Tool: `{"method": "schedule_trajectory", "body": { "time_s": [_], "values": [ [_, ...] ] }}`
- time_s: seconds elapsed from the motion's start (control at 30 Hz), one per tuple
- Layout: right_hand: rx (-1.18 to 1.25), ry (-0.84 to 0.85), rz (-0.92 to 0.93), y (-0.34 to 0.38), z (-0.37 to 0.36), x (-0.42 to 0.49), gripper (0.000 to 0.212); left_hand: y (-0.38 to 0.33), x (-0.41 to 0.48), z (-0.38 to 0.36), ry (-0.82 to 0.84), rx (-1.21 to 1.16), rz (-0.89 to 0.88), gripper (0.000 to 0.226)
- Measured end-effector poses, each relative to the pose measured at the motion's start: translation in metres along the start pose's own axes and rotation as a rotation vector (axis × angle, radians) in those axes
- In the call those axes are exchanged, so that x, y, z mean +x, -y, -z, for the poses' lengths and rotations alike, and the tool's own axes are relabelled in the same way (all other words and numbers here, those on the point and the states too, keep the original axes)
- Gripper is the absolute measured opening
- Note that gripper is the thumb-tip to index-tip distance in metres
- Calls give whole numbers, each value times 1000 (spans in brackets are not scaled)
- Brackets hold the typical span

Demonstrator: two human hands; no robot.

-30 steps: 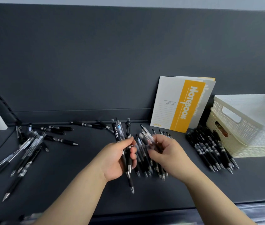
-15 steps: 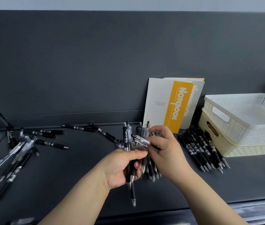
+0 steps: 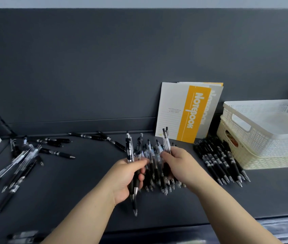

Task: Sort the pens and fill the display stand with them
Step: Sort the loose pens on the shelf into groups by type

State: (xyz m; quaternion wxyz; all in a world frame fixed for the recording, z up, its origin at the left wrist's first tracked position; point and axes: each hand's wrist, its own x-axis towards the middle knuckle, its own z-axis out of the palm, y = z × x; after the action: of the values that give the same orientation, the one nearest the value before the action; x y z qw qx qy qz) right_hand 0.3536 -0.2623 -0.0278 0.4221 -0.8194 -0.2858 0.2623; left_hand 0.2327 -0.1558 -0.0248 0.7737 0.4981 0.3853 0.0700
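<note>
Dark grey shelf surface [image 3: 86, 199], matching grey back panel [image 3: 104, 67] rising behind it.

Left hand [image 3: 123, 180], centre near: fingers and thumb curled round a small bundle of pens [image 3: 130, 152]. Black-barrelled pen with white print foremost. Clicker ends far and up, metal tips sticking out below the palm toward the near edge.

Right hand [image 3: 180, 166], just right of the left: thumb and fingertips pinching a couple of clear-barrelled pens [image 3: 167, 143], clicker ends up, in front of the notebook's lower corner.

Middle pile of pens [image 3: 154, 175] on the shelf between and beneath both hands, roughly parallel, tips near. Partly hidden by the right palm; count not readable.

Row of black pens [image 3: 219, 162] to the right, side by side, tips near-right, close against the lower basket; contact not clear.

Loose scatter of pens [image 3: 21, 164] at the left end, clear and black mixed, criss-crossed. A few more black pens [image 3: 90, 136] along the far edge by the panel.

White-and-yellow notebook [image 3: 174, 111] leaning on the back panel, a second one behind it.

White perforated basket [image 3: 263, 131] nested in a cream basket [image 3: 271, 162], far right.
</note>
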Motion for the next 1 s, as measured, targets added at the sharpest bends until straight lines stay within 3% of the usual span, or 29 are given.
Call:
{"method": "schedule_trajectory", "body": {
  "time_s": [0.1,0.27,0.37,0.43,0.53,0.6,0.83,1.0],
  "values": [
    [-414,39,85,9,-2,5,27,-2,2,17,-88,-12,-31,14],
    [-628,109,98,23,-29,11,15,-3,5,34,-62,-104,44,18],
    [-790,129,39,23,-41,16,28,-4,8,40,-59,-171,82,20],
    [-845,89,31,21,-45,17,28,-4,11,43,-82,-195,89,21],
    [-853,-72,49,22,-48,16,9,-4,15,48,-82,-204,119,21],
    [-887,-148,53,24,-48,15,17,-5,16,51,-44,-205,132,19],
    [-820,-170,27,25,-50,14,20,-9,17,57,151,-219,147,20],
    [-161,-144,183,38,-52,5,17,-12,19,53,264,-148,140,14]
  ]
}}
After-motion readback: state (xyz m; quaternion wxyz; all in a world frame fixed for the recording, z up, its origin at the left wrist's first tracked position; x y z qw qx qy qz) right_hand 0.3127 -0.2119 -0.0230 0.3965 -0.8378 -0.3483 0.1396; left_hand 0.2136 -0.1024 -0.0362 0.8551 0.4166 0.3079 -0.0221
